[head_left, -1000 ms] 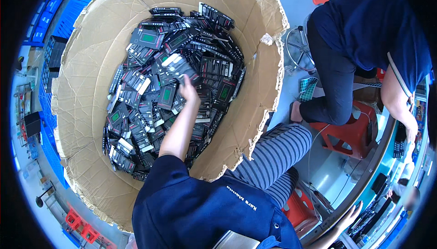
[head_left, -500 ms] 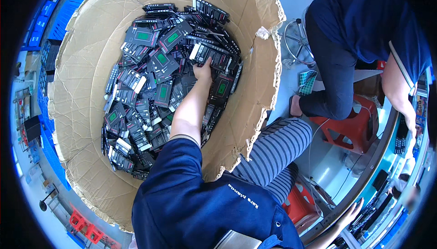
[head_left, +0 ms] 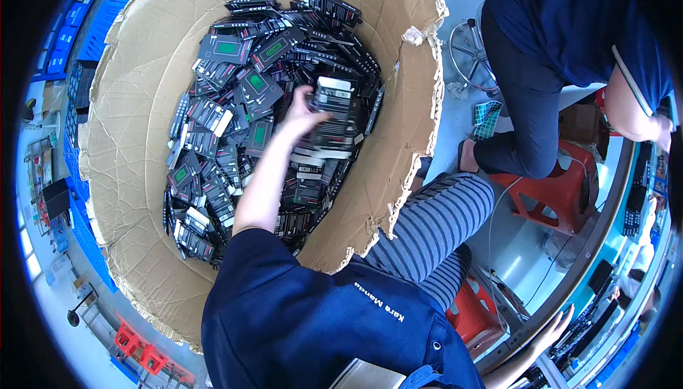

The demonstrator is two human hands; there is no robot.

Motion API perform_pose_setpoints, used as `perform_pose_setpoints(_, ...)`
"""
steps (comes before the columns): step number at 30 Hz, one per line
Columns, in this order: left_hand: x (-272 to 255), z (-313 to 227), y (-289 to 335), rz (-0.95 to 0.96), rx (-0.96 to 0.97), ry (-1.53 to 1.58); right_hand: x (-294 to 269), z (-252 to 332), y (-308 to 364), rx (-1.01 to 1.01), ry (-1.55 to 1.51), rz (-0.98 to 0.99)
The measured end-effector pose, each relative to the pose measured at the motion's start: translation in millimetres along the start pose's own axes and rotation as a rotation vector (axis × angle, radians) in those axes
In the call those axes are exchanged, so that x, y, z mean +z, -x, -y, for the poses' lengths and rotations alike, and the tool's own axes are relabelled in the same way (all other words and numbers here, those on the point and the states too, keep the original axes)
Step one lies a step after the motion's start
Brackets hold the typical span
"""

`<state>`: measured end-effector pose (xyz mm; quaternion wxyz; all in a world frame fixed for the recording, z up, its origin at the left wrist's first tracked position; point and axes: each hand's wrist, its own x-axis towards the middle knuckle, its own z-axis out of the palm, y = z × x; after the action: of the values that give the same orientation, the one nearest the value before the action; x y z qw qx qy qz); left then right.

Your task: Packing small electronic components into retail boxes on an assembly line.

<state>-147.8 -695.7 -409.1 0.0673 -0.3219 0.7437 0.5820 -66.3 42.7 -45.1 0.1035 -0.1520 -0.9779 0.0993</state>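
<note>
My left hand (head_left: 304, 113) reaches into a big brown cardboard carton (head_left: 117, 140). Its thumb lies at the left edge of a thin black retail box (head_left: 336, 108) with a white end, and its fingers curl beside that edge. Motion blurs this box and those just below it. Around the hand lies a loose heap of similar flat black boxes (head_left: 260, 94), several with a green panel on the front. Far to the right, my right hand (head_left: 553, 331) is open, fingers stretched out, by the edge of a workbench (head_left: 526, 336). It holds nothing I can see.
The carton's torn rim rises between the heap and my striped trouser legs (head_left: 441, 222). Another person (head_left: 526, 62) in dark clothes leans over the bench at the right, near red plastic stools (head_left: 551, 197). A wheeled chair base (head_left: 469, 51) stands beyond the carton.
My left hand has shifted a little left. The black box by it has swung more upright and blurs. The other person's arm has drawn back. My right hand has barely moved.
</note>
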Motion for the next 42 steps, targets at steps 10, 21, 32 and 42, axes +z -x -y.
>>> perform_pose_setpoints(10,114.5,56.8,-21.7,-0.229,-0.399,0.344,1.1,-0.9,2.1,-0.003,-0.01,0.009)
perform_pose_setpoints(21,70.1,25.9,30.0,-0.162,-0.037,-0.018,0.8,3.6,0.1,-0.009,0.012,0.012)
perform_pose_setpoints(32,-3.0,156.8,48.0,-0.09,-0.292,0.188,3.9,5.6,-5.0,0.003,-0.012,0.01)
perform_pose_setpoints(42,-18.8,72.4,60.8,-0.177,-0.062,0.108,0.1,6.5,-1.0,-0.01,0.005,0.007)
